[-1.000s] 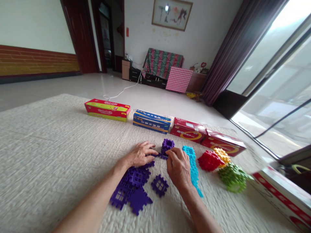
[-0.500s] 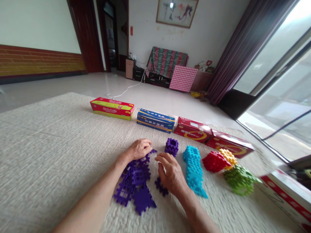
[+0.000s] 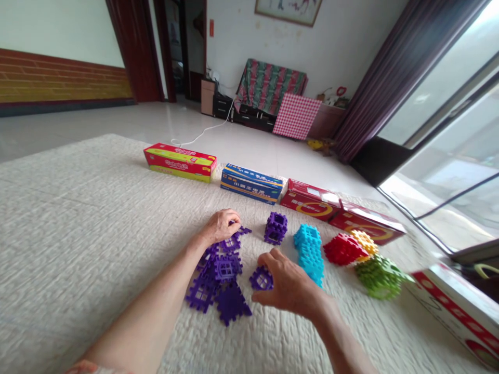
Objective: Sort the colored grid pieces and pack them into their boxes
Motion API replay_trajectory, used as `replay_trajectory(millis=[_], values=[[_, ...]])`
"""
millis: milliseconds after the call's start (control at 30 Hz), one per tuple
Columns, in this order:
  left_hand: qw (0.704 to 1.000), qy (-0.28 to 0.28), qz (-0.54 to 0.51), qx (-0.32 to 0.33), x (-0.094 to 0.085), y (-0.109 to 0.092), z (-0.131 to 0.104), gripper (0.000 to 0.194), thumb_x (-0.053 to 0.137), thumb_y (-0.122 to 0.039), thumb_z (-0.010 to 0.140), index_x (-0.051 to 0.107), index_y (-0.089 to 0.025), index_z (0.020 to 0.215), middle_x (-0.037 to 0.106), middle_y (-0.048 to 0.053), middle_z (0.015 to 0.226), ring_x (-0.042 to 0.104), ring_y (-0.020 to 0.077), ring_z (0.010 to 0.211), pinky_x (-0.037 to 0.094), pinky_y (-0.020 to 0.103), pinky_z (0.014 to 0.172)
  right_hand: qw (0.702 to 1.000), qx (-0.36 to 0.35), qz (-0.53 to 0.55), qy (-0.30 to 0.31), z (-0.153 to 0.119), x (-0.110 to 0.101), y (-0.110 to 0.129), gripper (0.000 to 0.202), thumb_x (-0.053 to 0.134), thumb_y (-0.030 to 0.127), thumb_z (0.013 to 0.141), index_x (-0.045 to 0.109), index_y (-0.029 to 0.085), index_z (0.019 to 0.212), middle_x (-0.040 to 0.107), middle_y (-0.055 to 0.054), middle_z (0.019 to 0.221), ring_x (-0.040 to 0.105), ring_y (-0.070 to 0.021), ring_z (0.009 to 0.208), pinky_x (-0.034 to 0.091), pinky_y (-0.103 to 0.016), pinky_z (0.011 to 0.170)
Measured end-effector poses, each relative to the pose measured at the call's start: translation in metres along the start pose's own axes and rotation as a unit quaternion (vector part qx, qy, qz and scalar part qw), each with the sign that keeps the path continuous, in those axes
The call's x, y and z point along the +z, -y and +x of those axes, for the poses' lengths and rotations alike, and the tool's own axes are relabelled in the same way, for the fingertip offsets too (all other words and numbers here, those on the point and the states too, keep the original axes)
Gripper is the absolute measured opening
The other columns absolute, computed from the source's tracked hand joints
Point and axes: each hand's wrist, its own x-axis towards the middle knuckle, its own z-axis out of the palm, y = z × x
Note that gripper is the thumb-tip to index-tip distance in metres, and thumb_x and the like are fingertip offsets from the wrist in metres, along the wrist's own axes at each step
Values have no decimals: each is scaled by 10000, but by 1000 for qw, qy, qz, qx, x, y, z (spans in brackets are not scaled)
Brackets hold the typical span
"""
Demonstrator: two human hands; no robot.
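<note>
Purple interlocking plastic tiles (image 3: 226, 267), some with window grids, lie in a loose overlapping pile on the cream quilted cover. At the pile's far end is my left hand (image 3: 222, 227), its fingers curled closed over a purple tile whose edge shows at the fingertips. My right hand (image 3: 286, 283) is open to the right of the pile. Its thumb and fingers are spread around a single purple window tile (image 3: 261, 279) lying flat; contact is unclear. Beyond it stands a purple cube (image 3: 276, 227) of joined tiles.
To the right are a light-blue stack (image 3: 310, 252), a red build (image 3: 343, 248), a yellow one (image 3: 365, 243) and a green one (image 3: 378, 275). Behind stand a red-and-yellow box (image 3: 179, 163), a blue box (image 3: 251, 183) and dark red boxes (image 3: 312, 200). A white-and-red box (image 3: 456, 311) lies at right.
My right hand has turned and opened wider around the single window tile, uncovering more of it. My left hand stays at the pile's far end. The view has tilted down slightly.
</note>
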Motion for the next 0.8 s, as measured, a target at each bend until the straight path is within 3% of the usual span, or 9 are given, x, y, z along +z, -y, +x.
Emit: replay_trajectory(millis=[167, 300, 467, 667, 800], values=[[1000, -1, 3, 6, 0, 0, 0, 134, 563, -126, 747, 671, -193, 704, 696, 32, 882, 631, 158, 862, 465, 269, 827, 999, -3, -5, 54, -2, -1, 6, 301, 645, 251, 676, 582, 171, 960, 556, -68, 953, 563, -187, 835, 443, -306, 719], [1000, -3, 2, 12, 0, -2, 0, 140, 560, -112, 748, 668, -188, 702, 697, 36, 874, 630, 157, 859, 464, 269, 823, 998, -24, 25, 44, 3, -7, 5, 261, 493, 114, 750, 573, 176, 991, 588, -52, 930, 578, -162, 860, 428, -280, 756], [1000, -8, 3, 7, 1, -1, 0, 136, 565, -109, 747, 671, -180, 702, 695, 43, 869, 631, 160, 847, 464, 270, 811, 1000, 21, 0, 12, 11, -6, 2, 221, 386, 67, 836, 581, 161, 883, 603, -68, 889, 602, -150, 802, 417, -262, 702], [1000, 2, 5, 10, 0, -2, 1, 133, 563, -109, 757, 669, -176, 712, 694, 48, 883, 627, 162, 873, 458, 272, 832, 997, 61, 17, -50, 16, -7, -9, 232, 457, 102, 841, 560, 165, 1039, 659, -70, 913, 633, -183, 819, 420, -271, 694], [1000, 10, 8, 6, -1, -2, 1, 130, 567, -110, 756, 663, -176, 700, 691, 48, 876, 625, 162, 867, 458, 274, 828, 987, 78, 30, -135, 21, -9, -14, 203, 456, 157, 877, 569, 180, 1044, 664, -61, 906, 631, -180, 805, 426, -269, 698]])
